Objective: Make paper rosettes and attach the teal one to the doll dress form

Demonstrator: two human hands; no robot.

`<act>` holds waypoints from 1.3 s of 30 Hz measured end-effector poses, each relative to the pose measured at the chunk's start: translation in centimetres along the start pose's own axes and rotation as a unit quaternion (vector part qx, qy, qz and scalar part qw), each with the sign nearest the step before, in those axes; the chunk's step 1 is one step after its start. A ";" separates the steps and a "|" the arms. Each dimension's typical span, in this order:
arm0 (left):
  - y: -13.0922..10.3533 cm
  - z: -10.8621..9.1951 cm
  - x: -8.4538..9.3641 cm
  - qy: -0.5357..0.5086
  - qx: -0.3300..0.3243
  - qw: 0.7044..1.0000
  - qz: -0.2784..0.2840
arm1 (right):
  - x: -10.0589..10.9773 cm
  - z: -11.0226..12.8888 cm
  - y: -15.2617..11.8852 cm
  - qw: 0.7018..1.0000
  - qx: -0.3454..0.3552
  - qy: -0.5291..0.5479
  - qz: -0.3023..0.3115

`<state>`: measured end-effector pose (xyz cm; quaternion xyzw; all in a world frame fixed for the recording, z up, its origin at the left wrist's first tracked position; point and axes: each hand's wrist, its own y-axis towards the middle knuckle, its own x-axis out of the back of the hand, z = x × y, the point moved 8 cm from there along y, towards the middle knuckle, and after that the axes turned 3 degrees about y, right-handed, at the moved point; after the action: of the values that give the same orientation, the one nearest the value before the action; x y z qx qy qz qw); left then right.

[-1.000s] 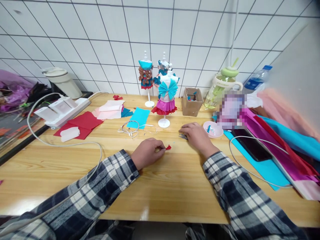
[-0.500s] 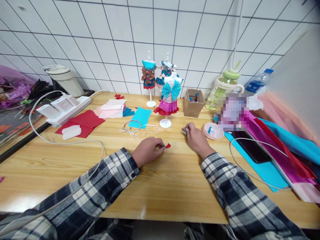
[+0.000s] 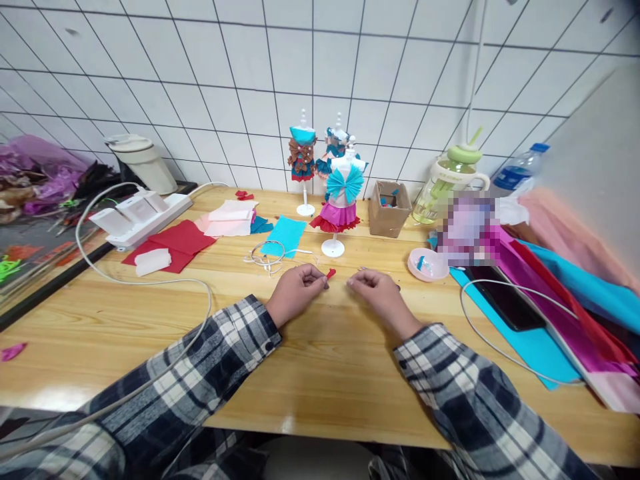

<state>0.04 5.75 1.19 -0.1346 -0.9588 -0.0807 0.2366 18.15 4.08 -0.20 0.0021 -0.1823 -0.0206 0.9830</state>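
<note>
My left hand pinches a small red paper piece that sticks out past its fingertips. To its right my right hand is closed, thumb against fingers; a thin dark tool shows in part beside it, and what lies between the fingertips is too small to name. The hands are apart, low over the wooden table. Just behind them stands a small white dress form with a pleated turquoise bow and a magenta and red skirt. A coil of thin wire lies behind my left hand.
Two more dressed forms stand behind. At right are a cardboard box, a pink bowl, a green-lidded bottle, a black phone and coloured paper. Red paper, a turquoise sheet and a power strip lie left.
My right hand has moved left and down, nearer my left hand. My left hand has turned and lifted slightly with the red piece. The view has shifted a little.
</note>
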 end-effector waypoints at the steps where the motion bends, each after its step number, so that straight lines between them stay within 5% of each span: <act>1: 0.0 0.0 0.0 -0.003 0.000 1.000 -0.007 | -1.1 -0.1 -0.5 0.998 -0.021 0.056 0.019; 4: -0.1 -0.3 0.2 0.009 -0.004 0.999 -0.030 | -3.2 -0.2 -1.6 0.981 -0.068 0.177 0.032; 9: -0.5 -1.2 0.2 0.038 -0.018 0.998 -0.042 | -5.0 0.1 -2.5 0.970 -0.101 0.210 0.074; 30: -1.9 -3.5 0.1 0.161 -0.137 0.975 -0.062 | -6.1 0.8 -2.8 0.961 -0.085 0.224 0.141; 35: -1.4 -2.3 0.5 0.020 -0.066 0.996 -0.061 | -5.9 1.0 -2.9 0.961 -0.074 0.214 0.159; 37: -1.1 -1.1 0.2 -0.123 0.001 0.992 -0.033 | -4.7 1.3 -2.6 0.983 -0.036 0.139 0.112; 39: -1.0 0.1 -0.6 -0.287 0.081 0.954 0.013 | -2.8 2.4 -2.3 0.998 0.049 0.001 0.025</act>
<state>0.23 4.64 0.72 -0.1451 -0.9878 0.0420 -0.0376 14.59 1.90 1.06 0.0460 -0.1818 0.0131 0.9822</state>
